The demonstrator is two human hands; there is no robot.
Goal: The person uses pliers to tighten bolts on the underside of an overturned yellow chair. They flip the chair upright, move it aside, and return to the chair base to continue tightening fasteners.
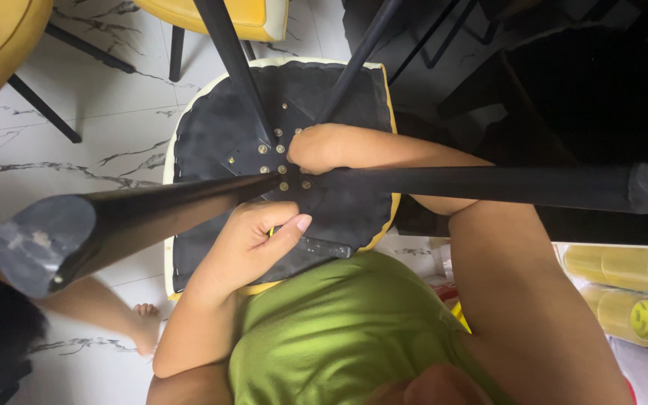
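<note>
Item: upturned chair [211, 142], black underside uppermost, cream-and-yellow edge showing round it, held against the lap of a person in a green top [339, 330]. Left hand [253, 240]: curled shut just below the chair's bolt plate [283, 161], thumb extended, a small yellow-tipped tool seemingly pinched inside the fist; the tool itself is mostly hidden, and its kind cannot be told. Right hand [320, 146]: clenched directly on the bolt plate, beside the brass-coloured bolt heads, at the root of the legs; whether a fastener is gripped cannot be told. Step judged in hand: work on the leg fastenings at the bolt plate, one hand steadying, the other bringing the tool. The next move is judged to call for the tool tip to be seated squarely on a bolt head while the chair is kept from rocking. Orientation: seat faces down toward the floor, legs point up and outward from the bolt plate. Near left leg [114, 221]: long axis runs from the bolt plate to lower left, capped foot toward the camera. Near right leg [504, 187]: long axis almost level, running right from the bolt plate. Two further legs rise away above the bolt plate. Surroundings: marbled floor tiles [99, 127] left of the chair; other yellow chairs [1, 45] beyond it; tape rolls [631, 300] well right of it; another person's foot [144, 322] lower left.
</note>
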